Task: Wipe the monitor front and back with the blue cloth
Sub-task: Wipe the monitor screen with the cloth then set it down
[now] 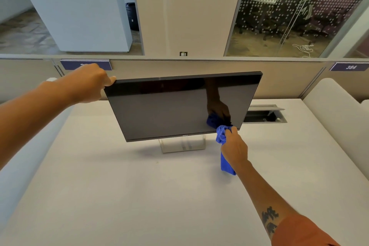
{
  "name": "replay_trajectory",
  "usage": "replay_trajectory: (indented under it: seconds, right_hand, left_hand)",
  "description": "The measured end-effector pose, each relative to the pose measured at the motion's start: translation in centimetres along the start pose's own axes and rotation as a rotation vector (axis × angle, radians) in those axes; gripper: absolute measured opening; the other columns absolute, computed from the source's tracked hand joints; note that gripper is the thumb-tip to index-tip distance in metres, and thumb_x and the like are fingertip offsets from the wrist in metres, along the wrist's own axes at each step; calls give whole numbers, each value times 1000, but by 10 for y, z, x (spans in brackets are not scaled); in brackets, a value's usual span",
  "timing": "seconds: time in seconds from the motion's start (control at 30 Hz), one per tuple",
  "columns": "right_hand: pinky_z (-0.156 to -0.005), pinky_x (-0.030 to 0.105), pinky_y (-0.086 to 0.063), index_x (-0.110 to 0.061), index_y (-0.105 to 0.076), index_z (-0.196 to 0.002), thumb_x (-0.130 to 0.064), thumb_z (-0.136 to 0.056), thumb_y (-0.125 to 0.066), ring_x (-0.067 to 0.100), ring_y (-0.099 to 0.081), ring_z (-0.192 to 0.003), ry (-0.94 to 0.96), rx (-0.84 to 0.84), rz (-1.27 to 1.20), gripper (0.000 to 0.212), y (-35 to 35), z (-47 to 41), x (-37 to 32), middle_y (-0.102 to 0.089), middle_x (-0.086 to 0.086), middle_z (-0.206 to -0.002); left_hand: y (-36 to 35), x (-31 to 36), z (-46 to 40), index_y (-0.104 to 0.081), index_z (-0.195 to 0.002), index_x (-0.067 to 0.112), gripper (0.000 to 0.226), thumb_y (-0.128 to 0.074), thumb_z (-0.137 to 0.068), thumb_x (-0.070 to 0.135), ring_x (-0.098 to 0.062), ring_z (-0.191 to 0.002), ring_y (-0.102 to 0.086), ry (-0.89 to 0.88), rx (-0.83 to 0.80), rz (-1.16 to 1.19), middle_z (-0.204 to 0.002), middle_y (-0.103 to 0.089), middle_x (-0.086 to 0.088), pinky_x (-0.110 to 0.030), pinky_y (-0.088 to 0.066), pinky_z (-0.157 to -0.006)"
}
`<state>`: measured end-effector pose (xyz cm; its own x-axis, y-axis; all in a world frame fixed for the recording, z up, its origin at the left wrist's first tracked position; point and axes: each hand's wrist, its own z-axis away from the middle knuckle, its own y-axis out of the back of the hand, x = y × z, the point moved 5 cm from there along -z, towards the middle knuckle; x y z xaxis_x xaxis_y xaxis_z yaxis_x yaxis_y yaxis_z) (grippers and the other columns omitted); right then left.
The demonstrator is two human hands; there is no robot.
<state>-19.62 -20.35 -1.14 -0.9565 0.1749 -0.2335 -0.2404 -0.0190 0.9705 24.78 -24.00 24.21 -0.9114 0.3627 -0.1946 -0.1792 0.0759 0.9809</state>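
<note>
Monitor (pixel 179 106) corner clasped by left hand (pixel 89 84); right hand (pixel 233 146) grip presses bunched blue cloth (pixel 222 136) against lower screen.

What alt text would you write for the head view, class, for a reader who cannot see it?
A person's right hand presses a bunched blue cloth to the lower right corner of a dark monitor screen, while the left hand grips its top left corner. The monitor stands on a white desk.

Tabletop (pixel 139 195): white, plain, broad.
Monitor stand (pixel 182 146): pale foot resting near the tabletop's middle, carrying the monitor (pixel 175 106).
Cable hatch (pixel 265 115): open, set into the far right.
</note>
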Motion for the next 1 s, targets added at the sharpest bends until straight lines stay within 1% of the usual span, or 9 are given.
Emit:
replay_trajectory:
  seconds: [0.1,0.2,0.3,0.4,0.53,0.6,0.73,0.87,1.0]
  right_hand:
    - [-92,27,-57,-13,-48,-148,-16,-101,-70,20,-66,-108,44,-1,-6,52,-3,1,-10,-49,4,-148]
    - [-91,27,-56,-14,-50,-146,-17,-101,-71,20,-67,-107,95,-7,-17,49,-7,3,-23,-55,4,-143]
    - [-93,27,-54,-15,-51,-144,-21,-102,-70,20,-66,-109,134,-7,-21,47,-12,6,-38,-55,3,-142]
    - [-94,26,-55,-15,-52,-143,-22,-102,-70,20,-66,-109,163,-14,-40,46,-18,10,-52,-55,3,-143]
    - [-90,25,-55,-15,-56,-140,-20,-104,-67,17,-66,-106,237,-3,-48,38,-27,16,-78,-54,2,-142]
    - [-90,26,-57,-16,-58,-139,-19,-104,-65,18,-66,-106,273,6,-51,36,-31,20,-93,-54,1,-141]
    - [-92,28,-58,-17,-59,-138,-21,-105,-64,17,-64,-109,344,5,-70,34,-43,28,-127,-55,0,-139]
    - [-92,28,-58,-17,-59,-140,-18,-105,-64,18,-64,-112,404,-15,-102,36,-56,37,-164,-54,1,-139]
    - [-96,32,-58,-17,-57,-142,-18,-105,-63,21,-64,-113,447,-44,-97,37,-69,43,-198,-52,2,-144]
  left_hand:
    - [0,1,0,-72,-120,1,48,-73,-74,-13,-7,-42,-35,5,3,-1,-57,-49,-3,-22,-34,-53]
    - [1,1,1,-72,-120,1,48,-73,-74,-12,-11,-45,-39,15,-4,1,-60,-60,-11,-24,-35,-54]
    - [2,2,2,-72,-120,1,47,-73,-75,-13,-12,-46,-39,14,-1,11,-59,-50,-5,-23,-34,-54]
    - [3,3,2,-71,-121,1,45,-72,-78,-11,-16,-51,-46,16,-2,8,-64,-60,-10,-24,-36,-57]
    - [2,2,2,-70,-124,2,46,-71,-79,-9,-17,-53,-50,15,4,-2,-70,-68,-14,-25,-38,-58]
    - [1,1,2,-71,-121,2,44,-71,-78,-9,-15,-50,-47,14,-6,-6,-65,-64,-11,-23,-36,-57]
    - [0,0,2,-74,-114,0,41,-74,-75,-9,-9,-46,-37,2,3,-14,-58,-44,0,-21,-31,-53]
    - [-3,-2,2,-74,-116,2,40,-73,-77,-7,-12,-48,-42,14,3,-25,-61,-58,-7,-24,-36,-56]
    - [-2,-1,2,-74,-115,0,39,-73,-77,-7,-6,-45,-34,-17,12,-21,-52,-35,7,-23,-36,-56]
